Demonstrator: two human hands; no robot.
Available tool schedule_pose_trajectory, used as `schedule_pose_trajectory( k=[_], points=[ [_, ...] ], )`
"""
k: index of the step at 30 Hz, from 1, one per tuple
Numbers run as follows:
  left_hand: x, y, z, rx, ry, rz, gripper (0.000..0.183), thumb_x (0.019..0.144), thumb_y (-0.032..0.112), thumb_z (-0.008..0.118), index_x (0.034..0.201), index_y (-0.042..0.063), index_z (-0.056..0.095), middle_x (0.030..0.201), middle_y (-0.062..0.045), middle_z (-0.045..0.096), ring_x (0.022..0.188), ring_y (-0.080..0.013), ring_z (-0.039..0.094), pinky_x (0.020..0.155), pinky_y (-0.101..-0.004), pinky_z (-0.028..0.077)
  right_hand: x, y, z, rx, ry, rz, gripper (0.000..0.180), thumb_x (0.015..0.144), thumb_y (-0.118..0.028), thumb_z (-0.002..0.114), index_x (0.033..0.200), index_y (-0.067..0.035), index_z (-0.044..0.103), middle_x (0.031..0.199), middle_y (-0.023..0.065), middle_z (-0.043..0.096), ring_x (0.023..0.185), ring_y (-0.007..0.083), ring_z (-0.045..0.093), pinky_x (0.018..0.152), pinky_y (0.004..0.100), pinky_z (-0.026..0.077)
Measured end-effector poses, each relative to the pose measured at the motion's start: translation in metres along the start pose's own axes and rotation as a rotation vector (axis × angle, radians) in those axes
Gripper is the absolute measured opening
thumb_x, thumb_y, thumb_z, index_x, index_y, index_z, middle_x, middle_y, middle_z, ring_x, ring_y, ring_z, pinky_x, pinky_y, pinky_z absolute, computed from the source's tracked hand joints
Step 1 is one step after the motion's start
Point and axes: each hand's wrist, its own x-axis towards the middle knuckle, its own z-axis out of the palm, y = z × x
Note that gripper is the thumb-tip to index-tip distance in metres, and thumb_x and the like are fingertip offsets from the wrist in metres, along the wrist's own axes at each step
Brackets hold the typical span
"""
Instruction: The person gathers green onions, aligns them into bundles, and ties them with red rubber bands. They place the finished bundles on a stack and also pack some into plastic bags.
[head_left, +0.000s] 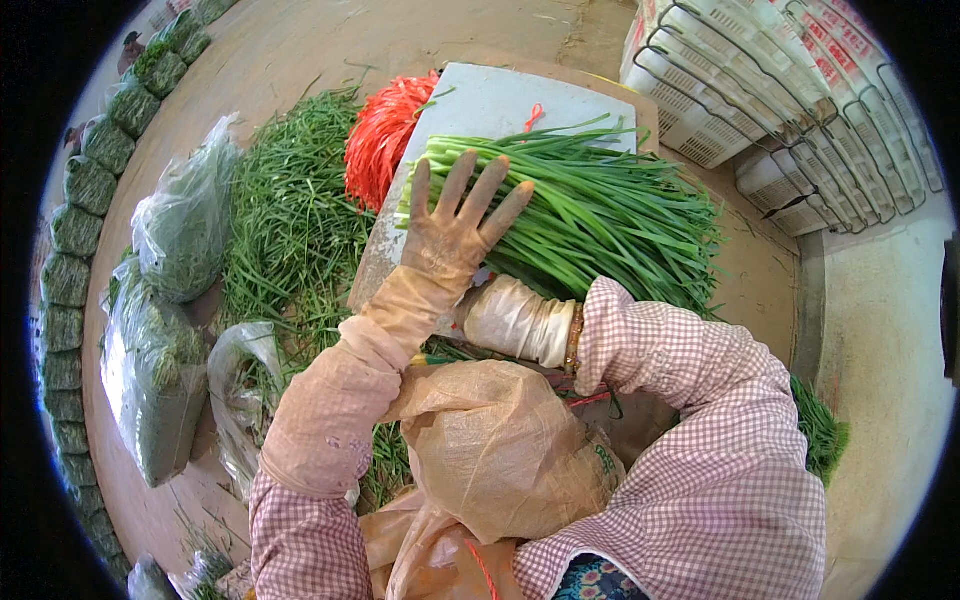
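Note:
A large bunch of long green leafy stalks, like garlic chives, (600, 202) lies across a grey board (517, 97), pale ends to the left. My left hand (461, 214), in a stained thin glove, rests on the bunch near its pale ends with fingers spread. My right hand (480, 304), in a whitish glove, is below it at the board's near edge, mostly hidden behind my left wrist; its fingers do not show. A heap of red plastic ties (390, 139) lies at the board's left side. One red strip (533, 117) shows beyond the bunch.
Loose green leaves (296, 217) are piled on the floor at left, beside filled clear plastic bags (187, 217). Packed green bundles (75, 229) line the far left. White plastic crates (690, 90) with dark handles stand at upper right. More greens (819, 431) lie by my right arm.

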Motion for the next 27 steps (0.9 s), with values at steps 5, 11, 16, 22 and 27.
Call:
schedule_pose_trajectory(
  k=[5, 11, 16, 22, 27],
  points=[
    [-0.005, -0.004, 0.001, -0.022, 0.004, 0.022, 0.062, 0.086, 0.021, 0.055, 0.145, 0.030, 0.038, 0.151, -0.005, 0.036, 0.140, -0.0327, 0.032, 0.112, -0.0656, 0.016, -0.021, 0.009, -0.014, 0.570, 0.120, 0.345, 0.006, 0.077, -0.007, 0.065, 0.083, -0.005, 0.065, 0.072, 0.0138, 0.064, 0.056, 0.0253, 0.064, 0.049, 0.0352, 0.050],
    [0.008, -0.003, -0.045, -0.324, -0.287, 0.033, 0.080, 0.074, 0.026, 0.071, 0.147, 0.029, 0.038, 0.154, -0.016, 0.028, 0.142, -0.0420, 0.024, 0.112, -0.0663, 0.012, -0.020, 0.012, -0.060, 0.742, 0.518, 0.833, 0.012, 0.079, 0.004, 0.068, 0.091, 0.000, 0.068, 0.073, 0.0054, 0.064, 0.057, 0.0067, 0.052, 0.052, 0.0226, 0.043],
    [-0.012, 0.007, -0.014, -0.336, -0.036, -0.067, 0.067, 0.074, 0.030, 0.070, 0.137, 0.038, 0.051, 0.153, -0.012, 0.034, 0.142, -0.0396, 0.026, 0.112, -0.0649, 0.011, -0.002, 0.026, -0.081, 0.409, 0.169, 0.648, 0.014, 0.078, -0.013, 0.067, 0.091, -0.009, 0.070, 0.076, 0.0146, 0.066, 0.068, 0.0328, 0.065, 0.060, 0.0390, 0.053],
    [-0.017, 0.016, -0.010, -0.299, -0.001, -0.071, 0.060, 0.080, 0.037, 0.064, 0.137, 0.043, 0.049, 0.153, -0.009, 0.036, 0.142, -0.0359, 0.028, 0.114, -0.0619, 0.005, -0.002, 0.216, -0.045, 0.624, 0.301, 0.858, 0.032, 0.096, -0.033, 0.053, 0.103, -0.005, 0.065, 0.090, 0.0173, 0.069, 0.082, 0.0287, 0.066, 0.072, 0.0373, 0.051],
    [-0.021, 0.018, -0.014, -0.268, -0.026, -0.090, 0.067, 0.073, 0.039, 0.070, 0.137, 0.046, 0.048, 0.152, -0.009, 0.036, 0.141, -0.0372, 0.029, 0.113, -0.0645, 0.006, -0.025, 0.217, 0.012, 0.040, -0.240, 1.127, 0.034, 0.095, -0.033, 0.044, 0.096, -0.006, 0.065, 0.095, 0.0245, 0.067, 0.091, 0.0428, 0.065, 0.083, 0.0513, 0.050]
  ],
)
